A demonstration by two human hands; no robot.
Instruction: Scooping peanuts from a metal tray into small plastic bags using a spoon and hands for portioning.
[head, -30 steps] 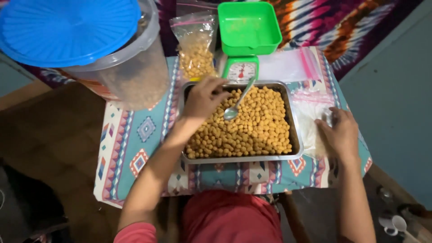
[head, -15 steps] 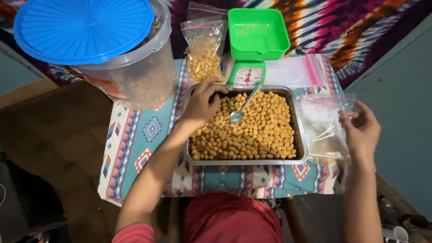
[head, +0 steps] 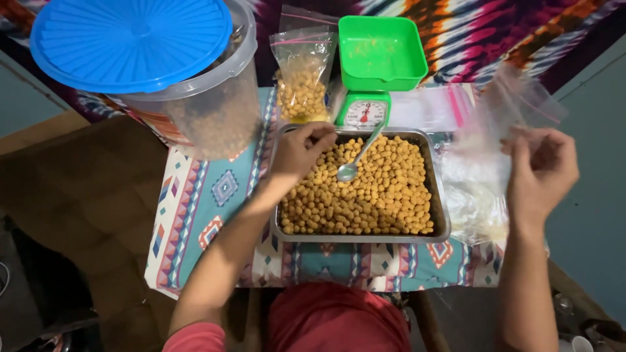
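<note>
Resting in tray (head: 442,229), spoon (head: 360,156) handle points up-right; left hand (head: 301,148) curled on snacks; right hand (head: 541,171) seemingly pinching bag (head: 479,189).

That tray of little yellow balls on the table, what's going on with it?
A person sits at a small table with a metal tray full of round yellow snacks. The left hand rests in the snacks at the tray's far left corner, beside a spoon lying on them. The right hand holds up a clear plastic bag to the right of the tray. Behind stand a green scale and a filled bag.
</note>
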